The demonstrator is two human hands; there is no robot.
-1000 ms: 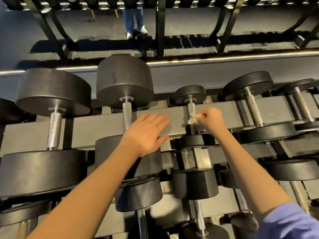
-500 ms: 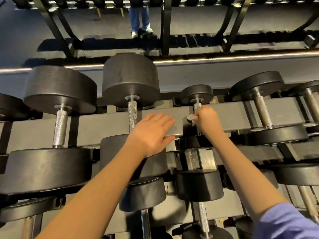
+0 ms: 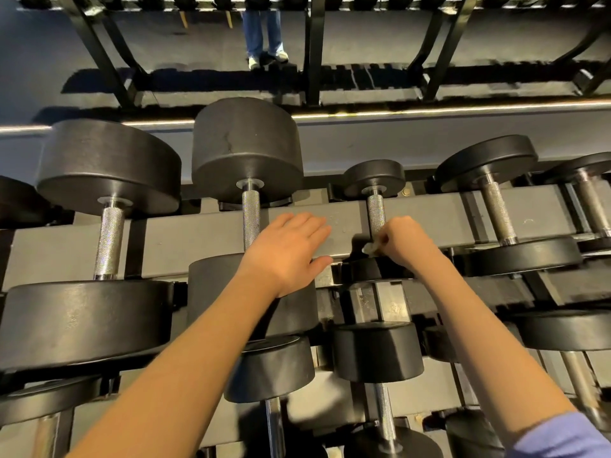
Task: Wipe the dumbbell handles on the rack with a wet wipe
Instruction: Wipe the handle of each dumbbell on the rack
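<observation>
Wet wipe is bunched in my right hand, pressed against the low end of the small dumbbell's knurled handle, just above its near head, on the top tier of the rack. Only a white corner of the wipe shows past my fingers; they're curled tight around it and wrapped on the bar. My guess: this handle is mid-wipe, near the bottom of a stroke, upper part bare and visible above my fist. Can't tell from the metal which handles are already clean; nothing looks wet. Left to check or do, as far as I can judge: the big dumbbell handle next over, the larger one far left, the two on the right, plus the lower tiers. Left hand is empty, fingers flat and slightly spread, palm resting on the rack's grey crossbeam between the two handles, touching the beam, not gripping anything. Someone's legs stand beyond the far rack, well apart from me.
</observation>
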